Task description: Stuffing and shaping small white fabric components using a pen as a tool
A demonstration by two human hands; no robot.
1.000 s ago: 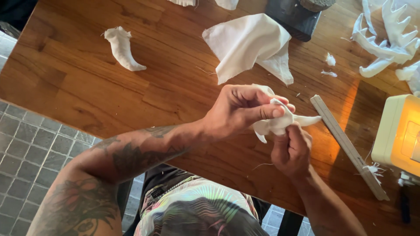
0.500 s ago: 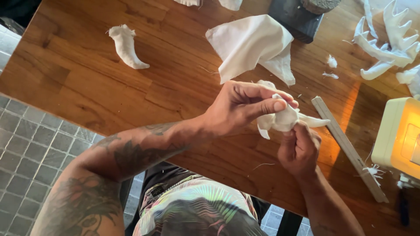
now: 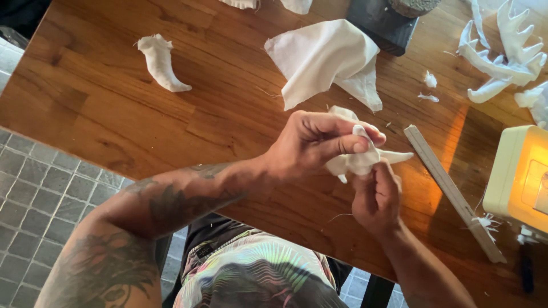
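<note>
Both hands hold one small white stuffed fabric piece (image 3: 358, 161) just above the wooden table (image 3: 228, 114). My left hand (image 3: 319, 145) pinches it from above with thumb and fingers closed on its upper part. My right hand (image 3: 379, 197) grips it from below, fingers curled. A pointed white tip of the piece sticks out to the right. Most of the piece is hidden by my fingers.
A white cloth (image 3: 328, 60) lies crumpled beyond my hands. A stuffed white horn shape (image 3: 161, 63) rests far left. White antler-like pieces (image 3: 502, 54) lie at the back right. A flat grey ruler (image 3: 454, 194) and a cream machine with a lit lamp (image 3: 519, 177) are on the right.
Both hands have stayed together on the white piece, working it slightly; the view has shifted a little, and the pointed tip still pokes out to the right.
</note>
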